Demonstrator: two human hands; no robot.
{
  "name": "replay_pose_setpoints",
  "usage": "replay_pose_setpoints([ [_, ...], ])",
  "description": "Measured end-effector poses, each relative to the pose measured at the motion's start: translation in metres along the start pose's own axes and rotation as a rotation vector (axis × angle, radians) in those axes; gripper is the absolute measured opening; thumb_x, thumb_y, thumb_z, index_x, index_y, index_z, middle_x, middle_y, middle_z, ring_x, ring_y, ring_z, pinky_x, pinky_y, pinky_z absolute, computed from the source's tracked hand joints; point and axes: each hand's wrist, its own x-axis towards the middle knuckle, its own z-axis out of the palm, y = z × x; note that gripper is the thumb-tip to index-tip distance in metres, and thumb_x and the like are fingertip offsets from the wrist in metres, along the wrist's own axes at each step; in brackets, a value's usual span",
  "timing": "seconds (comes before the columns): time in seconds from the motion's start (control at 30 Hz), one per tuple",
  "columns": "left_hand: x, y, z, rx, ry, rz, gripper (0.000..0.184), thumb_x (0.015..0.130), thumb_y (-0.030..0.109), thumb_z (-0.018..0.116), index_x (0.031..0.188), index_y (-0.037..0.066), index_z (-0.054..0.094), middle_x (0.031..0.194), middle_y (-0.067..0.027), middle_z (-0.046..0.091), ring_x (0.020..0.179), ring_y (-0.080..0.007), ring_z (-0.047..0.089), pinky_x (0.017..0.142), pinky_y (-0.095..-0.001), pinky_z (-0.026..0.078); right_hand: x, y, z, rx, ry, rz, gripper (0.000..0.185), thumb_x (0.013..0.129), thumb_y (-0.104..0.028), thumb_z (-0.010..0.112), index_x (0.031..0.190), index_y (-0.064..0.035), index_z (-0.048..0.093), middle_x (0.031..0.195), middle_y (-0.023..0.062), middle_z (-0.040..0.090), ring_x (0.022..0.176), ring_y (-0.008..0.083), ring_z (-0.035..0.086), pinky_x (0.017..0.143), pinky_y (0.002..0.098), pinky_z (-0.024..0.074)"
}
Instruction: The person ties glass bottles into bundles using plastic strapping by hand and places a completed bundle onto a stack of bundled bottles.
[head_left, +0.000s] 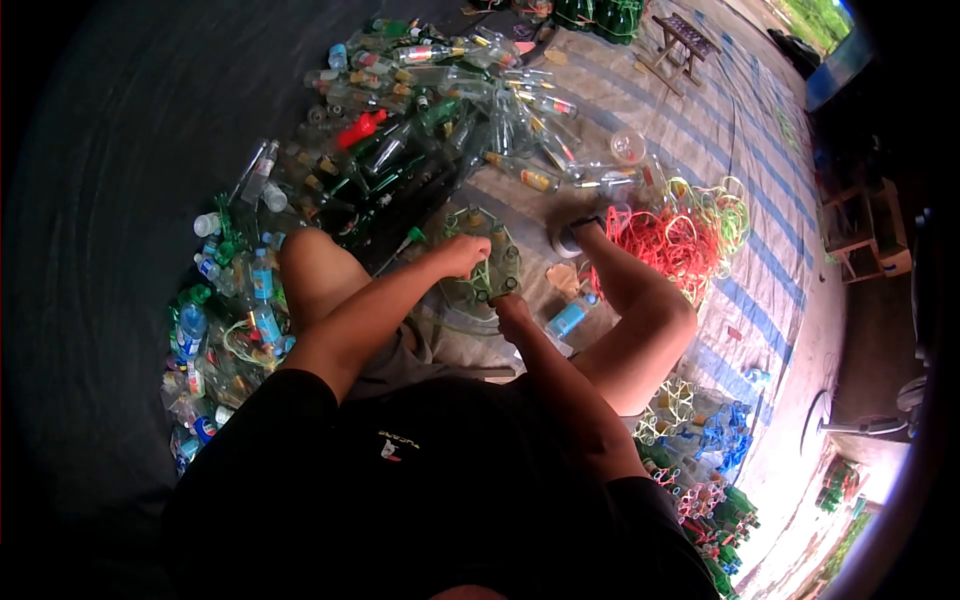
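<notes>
Between my bent legs stands a group of clear glass bottles [511,264], upright and close together. Green plastic string [481,275] runs among their necks. My left hand [466,256] is closed over the near left of the group, its fingers pinched on the green string. My right hand [513,314] is at the near side, with its fingers closed around a bottle neck [509,286]; part of the grip is hidden. A dark rod with a green end [413,236] lies just left of the group.
A large heap of loose glass bottles [400,90] lies ahead. Plastic bottles [262,275] are piled at my left. Tangled red string [665,250] lies beyond my right leg, near a blue-labelled bottle [570,316]. Tied bottle bundles [690,450] stand behind right. A small stool [683,45] is farther off.
</notes>
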Motion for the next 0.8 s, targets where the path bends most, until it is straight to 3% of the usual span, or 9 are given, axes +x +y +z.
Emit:
replay_pose_setpoints([
  [0.03, 0.004, -0.001, 0.001, -0.13, -0.033, -0.108, 0.016, 0.093, 0.019, 0.053, 0.1, 0.006, 0.06, 0.084, -0.0171, 0.067, 0.069, -0.0327, 0.067, 0.061, -0.0435, 0.05, 0.004, 0.013, 0.003, -0.214, 0.004, -0.173, 0.013, 0.081, -0.014, 0.064, 0.091, -0.0068, 0.061, 0.066, 0.0083, 0.051, 0.052, 0.0217, 0.049, 0.047, 0.0388, 0.04],
  [0.07, 0.009, -0.004, 0.004, -0.261, -0.064, -0.219, 0.016, 0.094, 0.017, 0.052, 0.1, 0.005, 0.06, 0.081, -0.0152, 0.067, 0.06, -0.0282, 0.067, 0.054, -0.041, 0.05, 0.004, 0.016, 0.005, -0.161, 0.089, -0.22, 0.012, 0.08, -0.012, 0.063, 0.092, -0.0073, 0.061, 0.067, 0.0081, 0.052, 0.053, 0.022, 0.05, 0.049, 0.0401, 0.0417],
  [0.23, 0.028, -0.013, 0.004, -0.217, -0.124, -0.264, 0.017, 0.092, 0.017, 0.052, 0.101, 0.006, 0.061, 0.071, -0.0118, 0.068, 0.051, -0.0212, 0.065, 0.047, -0.0361, 0.048, 0.002, -0.028, -0.005, 0.387, 0.06, 0.422, 0.011, 0.082, -0.018, 0.062, 0.08, -0.0074, 0.059, 0.06, 0.0041, 0.047, 0.051, 0.0193, 0.047, 0.047, 0.0387, 0.0375],
  [0.33, 0.031, -0.002, -0.001, -0.103, -0.147, -0.339, 0.017, 0.09, 0.017, 0.054, 0.099, 0.007, 0.064, 0.065, -0.0115, 0.067, 0.053, -0.0222, 0.066, 0.05, -0.0371, 0.049, 0.0, -0.042, -0.011, 0.531, 0.057, 0.583, 0.014, 0.083, -0.019, 0.062, 0.077, -0.0066, 0.059, 0.059, 0.0028, 0.045, 0.049, 0.0184, 0.044, 0.045, 0.0372, 0.0345],
  [0.43, 0.037, 0.006, 0.005, -0.023, -0.126, -0.392, 0.018, 0.087, 0.019, 0.056, 0.09, 0.007, 0.069, 0.065, -0.0121, 0.068, 0.055, -0.0248, 0.067, 0.055, -0.0401, 0.051, 0.003, -0.017, -0.008, 0.497, -0.003, 0.546, 0.014, 0.082, -0.019, 0.064, 0.085, -0.0051, 0.064, 0.061, 0.0061, 0.051, 0.053, 0.0198, 0.049, 0.048, 0.0377, 0.0386],
  [0.53, 0.038, 0.008, 0.003, 0.066, -0.117, -0.39, 0.017, 0.085, 0.017, 0.058, 0.086, 0.007, 0.071, 0.066, -0.0127, 0.068, 0.058, -0.0266, 0.068, 0.06, -0.04, 0.052, 0.006, 0.01, -0.003, -0.034, -0.061, -0.001, 0.019, 0.08, -0.018, 0.065, 0.095, -0.0046, 0.067, 0.067, 0.0107, 0.059, 0.059, 0.0222, 0.056, 0.054, 0.0375, 0.0446],
  [0.63, 0.038, 0.007, 0.006, 0.133, -0.136, -0.403, 0.015, 0.083, 0.016, 0.061, 0.083, 0.007, 0.072, 0.07, -0.0139, 0.07, 0.067, -0.0291, 0.07, 0.066, -0.0411, 0.053, 0.008, 0.007, -0.006, -0.087, -0.077, 0.008, 0.024, 0.082, -0.015, 0.063, 0.103, -0.0057, 0.067, 0.08, 0.0152, 0.065, 0.072, 0.0273, 0.063, 0.066, 0.0378, 0.0497],
  [0.7, 0.035, -0.018, 0.027, 0.356, 0.112, -0.115, 0.013, 0.08, 0.014, 0.062, 0.084, 0.006, 0.072, 0.081, -0.0153, 0.071, 0.079, -0.0308, 0.07, 0.071, -0.0436, 0.054, 0.019, 0.023, 0.006, -0.268, -0.026, 0.008, 0.022, 0.085, -0.015, 0.059, 0.104, -0.0062, 0.067, 0.094, 0.0167, 0.067, 0.084, 0.0323, 0.064, 0.074, 0.0395, 0.0501],
  [0.8, 0.02, 0.0, 0.026, 0.457, 0.206, -0.212, 0.017, 0.079, 0.014, 0.062, 0.09, 0.005, 0.071, 0.093, -0.0159, 0.071, 0.089, -0.0336, 0.069, 0.075, -0.0464, 0.054, 0.024, 0.031, -0.003, -0.595, -0.18, -0.2, 0.023, 0.088, -0.018, 0.056, 0.105, -0.0061, 0.066, 0.103, 0.0187, 0.066, 0.093, 0.034, 0.063, 0.079, 0.0409, 0.0491],
])
